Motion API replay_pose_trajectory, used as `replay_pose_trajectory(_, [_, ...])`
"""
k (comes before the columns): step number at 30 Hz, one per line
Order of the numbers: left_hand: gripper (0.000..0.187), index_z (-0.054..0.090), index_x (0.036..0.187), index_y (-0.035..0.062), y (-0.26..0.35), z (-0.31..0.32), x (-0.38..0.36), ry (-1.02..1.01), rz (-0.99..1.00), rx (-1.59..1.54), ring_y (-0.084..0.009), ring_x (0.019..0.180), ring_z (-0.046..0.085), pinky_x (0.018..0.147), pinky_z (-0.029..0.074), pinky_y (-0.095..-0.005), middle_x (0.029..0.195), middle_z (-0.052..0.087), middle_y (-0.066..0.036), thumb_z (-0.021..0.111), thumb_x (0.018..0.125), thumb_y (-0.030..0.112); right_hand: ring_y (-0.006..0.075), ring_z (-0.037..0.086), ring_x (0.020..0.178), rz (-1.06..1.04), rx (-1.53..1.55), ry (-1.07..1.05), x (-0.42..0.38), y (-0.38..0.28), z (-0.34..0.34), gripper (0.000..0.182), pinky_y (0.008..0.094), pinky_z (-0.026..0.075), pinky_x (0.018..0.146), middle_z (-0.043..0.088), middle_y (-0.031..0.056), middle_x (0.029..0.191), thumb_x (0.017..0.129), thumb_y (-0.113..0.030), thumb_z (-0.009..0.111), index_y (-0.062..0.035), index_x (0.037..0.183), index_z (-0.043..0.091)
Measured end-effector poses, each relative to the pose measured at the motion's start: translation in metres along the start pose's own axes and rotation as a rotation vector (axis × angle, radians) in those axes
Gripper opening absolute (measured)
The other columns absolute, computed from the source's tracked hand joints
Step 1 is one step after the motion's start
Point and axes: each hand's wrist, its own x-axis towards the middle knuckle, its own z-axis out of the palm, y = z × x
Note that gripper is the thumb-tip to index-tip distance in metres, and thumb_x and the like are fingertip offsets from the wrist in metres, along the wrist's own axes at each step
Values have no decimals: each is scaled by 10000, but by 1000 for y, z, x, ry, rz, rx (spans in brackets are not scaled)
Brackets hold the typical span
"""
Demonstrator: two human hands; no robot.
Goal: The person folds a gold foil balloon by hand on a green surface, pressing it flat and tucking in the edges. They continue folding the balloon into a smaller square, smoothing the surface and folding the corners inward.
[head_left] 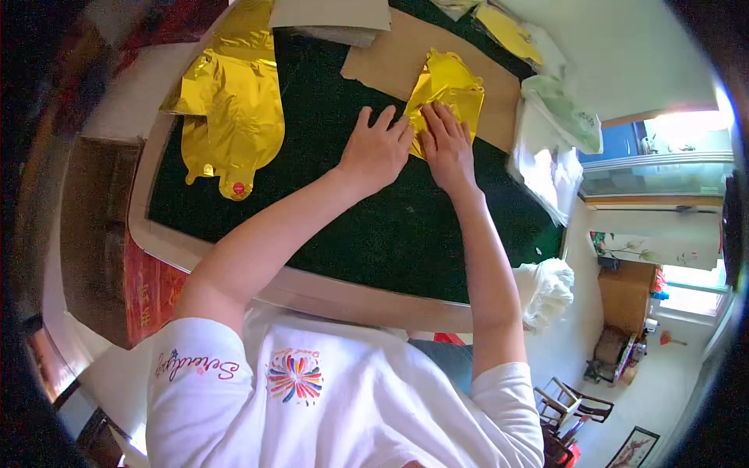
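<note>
A flat, folded gold foil balloon (452,78) lies partly on a brown cardboard sheet and partly on the dark green table surface. My right hand (449,152) rests on its near part, palm down with the fingers stretched out. Just to the left, my left hand (374,152) is spread on the green surface, its fingertips at the foil's left edge. Neither hand grips anything that I can see. A larger flat gold foil balloon (234,117), with a small red mark on its near end, lies at the table's left side.
The cardboard sheet (390,54) spans the far side, beside a grey-white stack (331,14). Clear plastic bags (538,160) and a green-tinted bag (563,113) line the right edge. A white bundled bag (546,292) hangs at the near right corner. A brown box (97,234) stands left.
</note>
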Motion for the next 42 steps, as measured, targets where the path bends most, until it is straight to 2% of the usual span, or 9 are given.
replay_pose_trajectory(6, [436, 544, 1227, 44, 4, -12, 3, -152, -42, 0, -269, 1214, 431, 1009, 320, -552, 1268, 531, -88, 568, 877, 303, 298, 372, 1329, 4, -6, -6, -1, 2, 0, 440, 507, 253, 1083, 420, 122, 1415, 945, -263, 478, -127, 1362, 449])
replay_pose_trajectory(9, [459, 544, 1218, 34, 2, -12, 5, -172, -26, -5, -274, 1193, 443, 1009, 319, -540, 1261, 535, -90, 583, 862, 320, 282, 366, 1335, 13, -49, -22, -1, 0, 0, 442, 516, 261, 1083, 422, 111, 1419, 940, -283, 476, -121, 1351, 457])
replay_pose_trajectory(19, [459, 539, 1175, 36, -2, -21, 26, -284, 50, -54, -268, 1081, 507, 963, 375, -487, 1119, 591, -106, 635, 802, 287, 286, 364, 1336, 17, -42, -11, -1, 0, 0, 429, 513, 263, 1085, 411, 109, 1426, 945, -293, 470, -130, 1342, 463])
replay_pose_trajectory(22, [378, 544, 1140, 41, -3, -22, 31, -329, 133, 51, -271, 1045, 530, 928, 401, -483, 1069, 607, -109, 609, 816, 224, 286, 377, 1327, 36, -39, -5, -2, -1, -2, 432, 506, 265, 1081, 424, 105, 1412, 947, -261, 485, -132, 1358, 453])
replay_pose_trajectory(25, [302, 556, 1107, 45, -4, -19, 30, -288, 171, 93, -251, 1027, 542, 903, 423, -461, 1032, 611, -105, 569, 831, 169, 279, 364, 1337, 29, -29, -5, -2, 1, -1, 440, 506, 263, 1090, 415, 90, 1427, 942, -304, 477, -141, 1350, 455])
replay_pose_trajectory(30, [269, 605, 1049, 53, -20, -6, 25, -80, 241, -4, -226, 992, 558, 889, 451, -382, 985, 611, -73, 550, 793, 116, 266, 372, 1333, 53, 30, 11, -1, 2, 1, 463, 507, 262, 1090, 430, 86, 1414, 934, -303, 492, -117, 1355, 440])
replay_pose_trajectory(33, [279, 619, 1047, 54, -28, -2, 27, 10, 284, -53, -239, 1010, 558, 894, 454, -378, 994, 609, -71, 550, 781, 103, 269, 380, 1327, 55, 42, 16, -1, 2, -1, 444, 496, 274, 1079, 448, 102, 1394, 930, -254, 518, -91, 1336, 443])
replay_pose_trajectory(39, [291, 630, 1053, 81, -39, 4, 41, 15, 318, -33, -253, 1102, 528, 922, 452, -389, 1078, 594, -80, 562, 772, 118, 270, 367, 1337, 75, 28, -18, -1, 1, -2, 433, 493, 261, 1089, 442, 103, 1400, 941, -254, 499, -93, 1339, 437])
replay_pose_trajectory(42, [196, 641, 958, 72, -44, 10, 49, 96, 368, -15, -225, 1029, 539, 881, 453, -364, 985, 582, -62, 580, 785, 141, 271, 366, 1338, 66, 29, -14, -2, 1, -3, 428, 490, 255, 1094, 438, 103, 1404, 947, -260, 489, -91, 1338, 438])
